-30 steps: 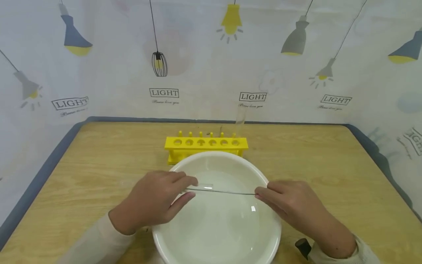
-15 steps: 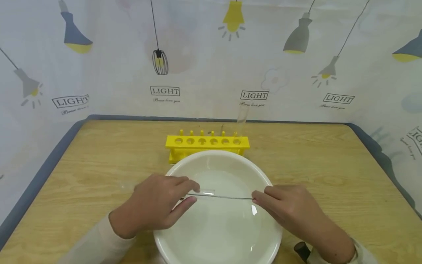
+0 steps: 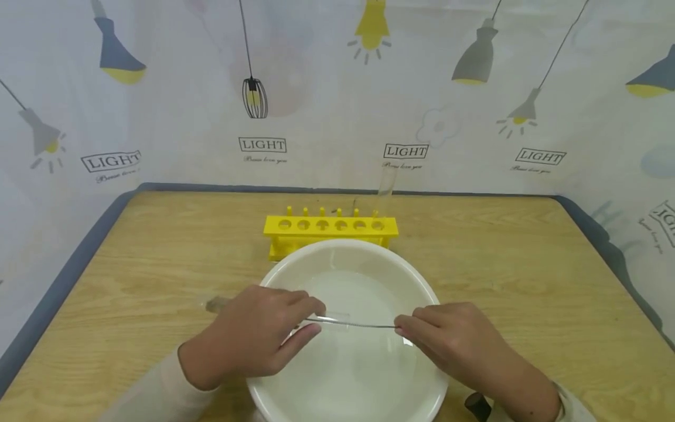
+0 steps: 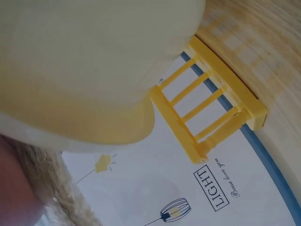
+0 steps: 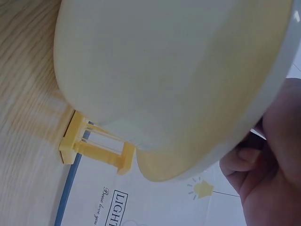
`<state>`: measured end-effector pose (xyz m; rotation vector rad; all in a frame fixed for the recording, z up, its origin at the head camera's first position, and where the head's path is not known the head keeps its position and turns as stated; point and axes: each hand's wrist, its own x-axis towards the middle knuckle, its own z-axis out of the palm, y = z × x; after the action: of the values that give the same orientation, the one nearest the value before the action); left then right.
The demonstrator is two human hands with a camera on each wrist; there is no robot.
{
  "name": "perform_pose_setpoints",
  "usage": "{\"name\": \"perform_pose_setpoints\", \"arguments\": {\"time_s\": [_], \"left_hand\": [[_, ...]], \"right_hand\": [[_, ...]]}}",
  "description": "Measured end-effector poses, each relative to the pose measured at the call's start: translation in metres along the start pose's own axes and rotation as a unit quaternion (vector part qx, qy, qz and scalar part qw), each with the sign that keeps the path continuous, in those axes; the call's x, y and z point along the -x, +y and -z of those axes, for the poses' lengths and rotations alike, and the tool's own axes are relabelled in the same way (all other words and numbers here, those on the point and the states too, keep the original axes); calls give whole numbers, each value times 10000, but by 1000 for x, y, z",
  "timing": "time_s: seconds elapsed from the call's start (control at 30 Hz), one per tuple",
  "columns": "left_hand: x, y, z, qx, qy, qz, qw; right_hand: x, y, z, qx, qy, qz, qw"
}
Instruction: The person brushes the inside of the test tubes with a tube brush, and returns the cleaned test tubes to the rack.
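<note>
Judging remotely, I find the brush [image 4: 49, 183] inside the tube [image 3: 337, 318], left hand [image 3: 255, 331] curled round it, right hand [image 3: 466, 337] pinching the wire [image 3: 371, 326]; withdrawal seemingly remains.

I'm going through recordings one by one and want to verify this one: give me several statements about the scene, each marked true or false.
1. The left hand holds a clear tube. True.
2. The right hand is holding nothing. False: it pinches a thin wire above the basin.
3. The rack stands beyond the basin. True.
4. The rack is blue. False: it is yellow.
5. A dark cylinder is on the left hand's side. False: it is on the right hand's side.
6. The rack's top has six holes. True.
</note>
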<state>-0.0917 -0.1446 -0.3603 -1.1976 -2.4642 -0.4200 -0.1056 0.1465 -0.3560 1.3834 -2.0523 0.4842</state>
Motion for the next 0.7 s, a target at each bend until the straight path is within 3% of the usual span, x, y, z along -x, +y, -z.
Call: {"name": "perform_pose_setpoints", "arguments": {"time_s": [0.17, 0.4, 0.7], "left_hand": [[-1, 3, -1, -42, 4, -58, 10000], [-2, 6, -3, -187, -29, -120, 9997], [-3, 2, -6, -520, 359, -385, 9973]], "right_hand": [[5, 0, -3, -421, -280, -211, 9985], [10, -4, -4, -1093, -859, -632, 9883], [12, -2, -4, -1498, -978, -803, 9806]]}}
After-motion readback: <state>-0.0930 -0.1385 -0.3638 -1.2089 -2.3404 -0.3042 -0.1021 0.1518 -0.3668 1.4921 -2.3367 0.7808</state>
